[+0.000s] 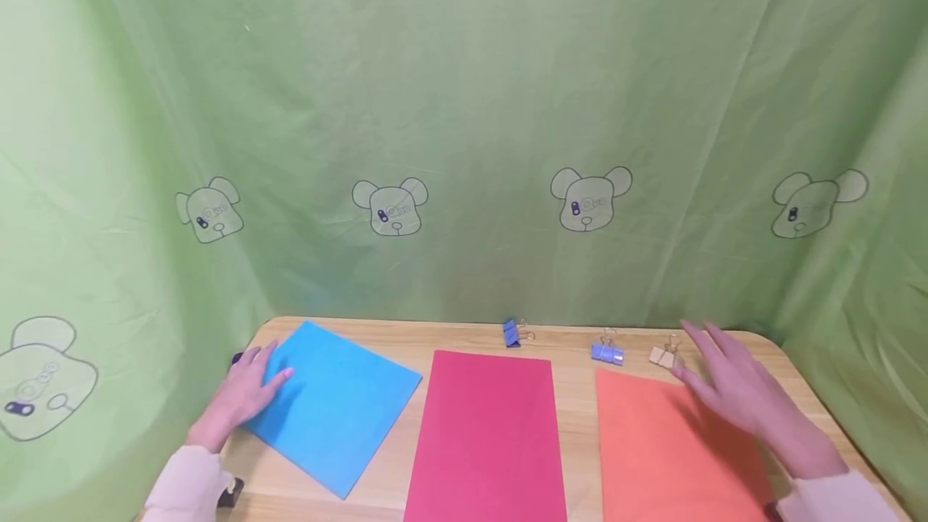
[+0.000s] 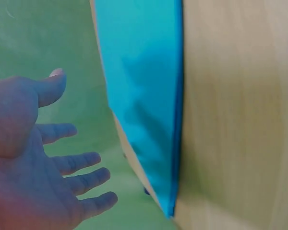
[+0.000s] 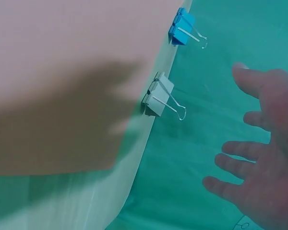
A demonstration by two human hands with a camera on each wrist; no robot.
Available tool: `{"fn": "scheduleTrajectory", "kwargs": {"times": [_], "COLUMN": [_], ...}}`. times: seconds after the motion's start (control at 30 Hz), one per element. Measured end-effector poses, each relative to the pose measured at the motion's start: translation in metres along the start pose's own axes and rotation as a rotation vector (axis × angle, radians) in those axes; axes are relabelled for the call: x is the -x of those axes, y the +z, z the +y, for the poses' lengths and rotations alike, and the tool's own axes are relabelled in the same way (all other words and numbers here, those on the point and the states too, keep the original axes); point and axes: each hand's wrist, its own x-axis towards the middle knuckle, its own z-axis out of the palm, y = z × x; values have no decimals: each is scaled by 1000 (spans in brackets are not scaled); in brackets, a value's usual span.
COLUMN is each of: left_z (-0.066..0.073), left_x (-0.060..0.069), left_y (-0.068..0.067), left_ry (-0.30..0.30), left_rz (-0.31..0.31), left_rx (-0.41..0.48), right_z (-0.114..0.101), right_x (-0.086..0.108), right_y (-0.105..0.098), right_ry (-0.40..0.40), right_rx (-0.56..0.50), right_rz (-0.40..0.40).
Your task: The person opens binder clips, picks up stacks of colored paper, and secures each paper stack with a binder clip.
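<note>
My left hand (image 1: 246, 389) hovers over the left edge of a blue sheet (image 1: 344, 409) lying askew; its fingers are spread and hold nothing, as the left wrist view also shows. Above the orange sheet (image 1: 667, 441), my right hand (image 1: 750, 393) is held with fingers apart, nearest the beige binder clip (image 1: 663, 357). That clip (image 3: 159, 94) appears pale in the right wrist view, apart from the fingers. Left of it are a blue-violet binder clip (image 1: 606, 354) and a darker blue one (image 1: 511, 333). A red sheet (image 1: 486, 433) lies between the other two sheets.
The wooden table (image 1: 391, 466) carries everything. Green cloth (image 1: 478, 264) with bear-head prints hangs behind it and at both sides. A small black object (image 1: 231, 493) sits by the left sleeve, and a dark thing (image 1: 237, 358) shows beside the left hand.
</note>
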Motion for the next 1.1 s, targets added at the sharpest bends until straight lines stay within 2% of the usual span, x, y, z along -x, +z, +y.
{"fn": "scheduleTrajectory", "kwargs": {"times": [0.13, 0.43, 0.6, 0.87, 1.1], "left_z": [-7, -19, -24, -24, -23], "left_x": [0, 1, 0, -7, -14], "left_y": [2, 4, 4, 1, -9], "left_ry": [-36, -95, -105, -120, -204], "left_rz": [-41, -149, -174, -181, -221], "left_rx": [3, 13, 7, -40, -50], "right_z": [5, 19, 31, 43, 45], "right_x": [-10, -25, -30, -30, -29], "right_y": [3, 20, 32, 47, 54], "right_ry": [-5, 40, 67, 95, 66], "right_rx": [9, -19, -35, -72, -69], "right_rz": [-34, -199, -266, -264, -200]}}
